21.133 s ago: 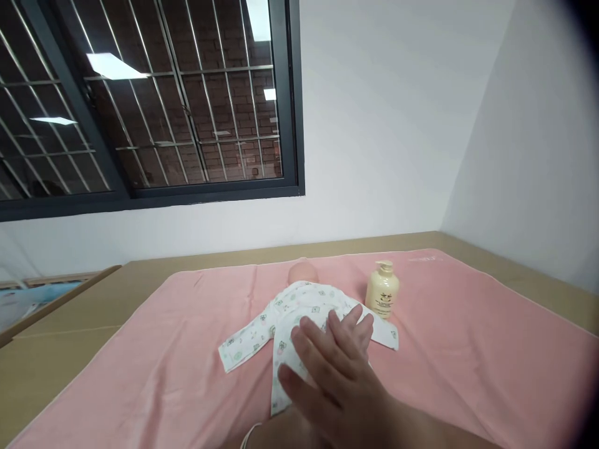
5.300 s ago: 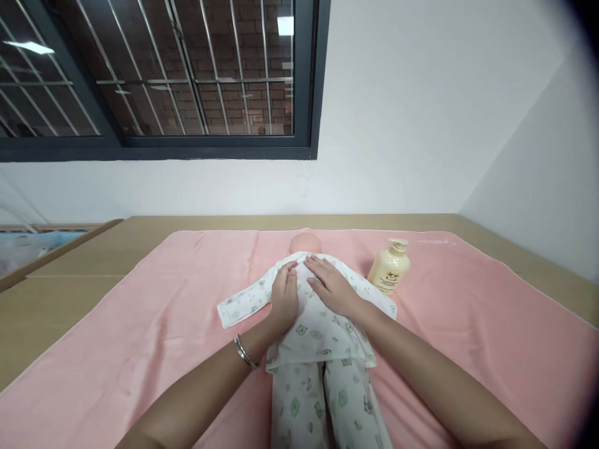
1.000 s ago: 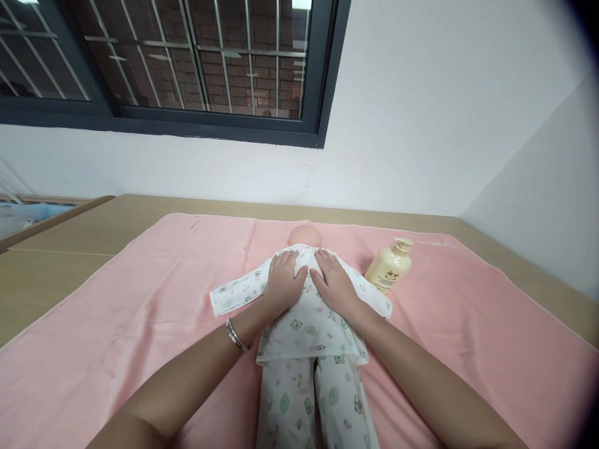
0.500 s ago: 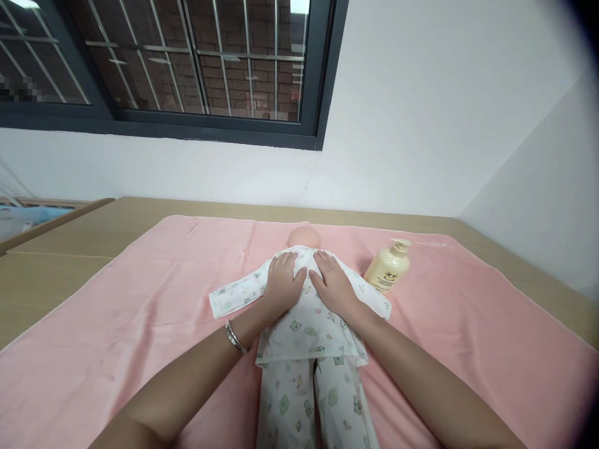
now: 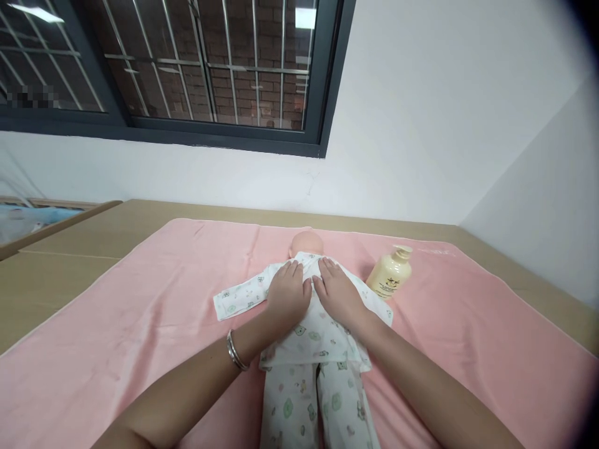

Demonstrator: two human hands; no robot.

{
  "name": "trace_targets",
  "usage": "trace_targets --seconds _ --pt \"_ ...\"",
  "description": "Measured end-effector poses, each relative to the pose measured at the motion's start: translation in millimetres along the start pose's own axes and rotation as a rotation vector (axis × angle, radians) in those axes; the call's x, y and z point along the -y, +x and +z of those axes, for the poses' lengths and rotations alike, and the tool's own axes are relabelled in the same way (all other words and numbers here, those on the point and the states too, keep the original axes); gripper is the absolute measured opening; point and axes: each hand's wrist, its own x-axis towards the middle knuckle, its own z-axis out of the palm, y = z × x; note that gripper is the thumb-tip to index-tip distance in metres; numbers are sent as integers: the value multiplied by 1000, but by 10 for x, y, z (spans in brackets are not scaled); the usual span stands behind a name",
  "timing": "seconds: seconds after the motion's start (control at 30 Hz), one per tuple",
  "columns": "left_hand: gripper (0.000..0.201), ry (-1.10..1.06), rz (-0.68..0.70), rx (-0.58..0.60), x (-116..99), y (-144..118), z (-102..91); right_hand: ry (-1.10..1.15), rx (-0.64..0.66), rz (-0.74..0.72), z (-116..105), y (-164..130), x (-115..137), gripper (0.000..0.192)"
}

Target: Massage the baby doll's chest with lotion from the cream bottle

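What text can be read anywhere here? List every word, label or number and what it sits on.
Nothing can be read.
Pump bottle: dark logo and print, too small and blurred.
Pink towel: faint pale marking at its far right corner, unreadable.
Doll's printed clothes: pictures only, no words.

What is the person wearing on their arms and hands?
Both forearms are bare, with no sleeves in view and no gloves. The left hand has a silver metal bangle at the wrist. The right hand shows no ring, watch or bracelet.

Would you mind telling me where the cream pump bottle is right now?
The pump bottle stands on the pink towel right of centre in the head view, just beyond the doll and its outstretched sleeve, near the right hand.
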Motion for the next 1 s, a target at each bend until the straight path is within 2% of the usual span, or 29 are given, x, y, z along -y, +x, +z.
trace_targets --seconds 0.13,0.23,0.33,0.5,0.6,0.83,1.0 --pt "47 -123 -110 141 121 134 40 -145 13 -20 -19 -221 273 53" --pt "46 -227 -171 178 192 206 95 -158 19 -45 -11 -298 367 52" --pt "46 -243 -174 151 206 202 133 -96 33 -22 -11 -232 313 54" --pt "41 -186 -73 67 155 114 148 75 46 42 10 8 30 64" --pt "38 -192 -69 -3 132 77 157 112 23 45 42 81 -93 63" --pt "33 -309 -118 -63 132 67 159 98 -34 27 93 58 -114 59" --pt "33 -308 -126 -47 129 68 142 110 -49 19 91 52 -114 57"
